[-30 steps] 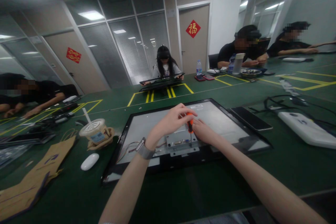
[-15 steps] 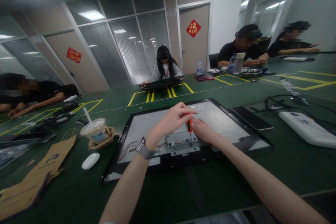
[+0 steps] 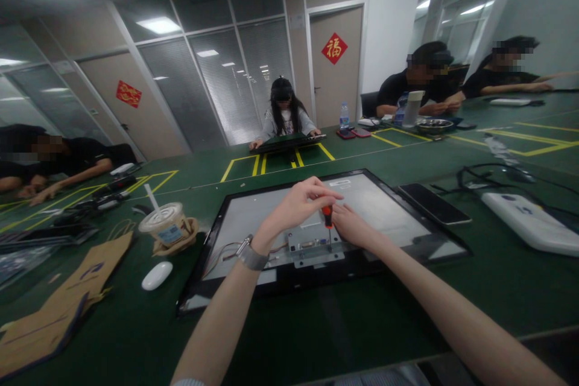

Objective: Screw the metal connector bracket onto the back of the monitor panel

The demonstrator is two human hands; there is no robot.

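Note:
My left hand [image 3: 304, 204], with a watch on its wrist, pinches the top of a screwdriver [image 3: 328, 218] with an orange and black handle. The screwdriver stands nearly upright, its shaft reaching down to a metal bracket box [image 3: 311, 249] with connector ports. My right hand [image 3: 355, 226] lies just right of the screwdriver, over the box's edge, with its visible fingers stretched out; its fingertips are partly hidden. Beneath both hands is a flat display panel [image 3: 389, 211] with a pale metal back and black frame. Thin cables [image 3: 225, 253] run left from the box.
Left of the panel are a drink cup [image 3: 168, 224] in a cardboard holder, a white mouse [image 3: 157, 276] and a paper bag [image 3: 85, 289]. To the right lie a black phone [image 3: 433, 202], a white device [image 3: 534, 223] and cables. Several people sit around the green table.
The screwdriver handle has turned slightly and shows more orange at its lower end. My hands stay in nearly the same place. The person opposite has shifted a dark panel slightly right.

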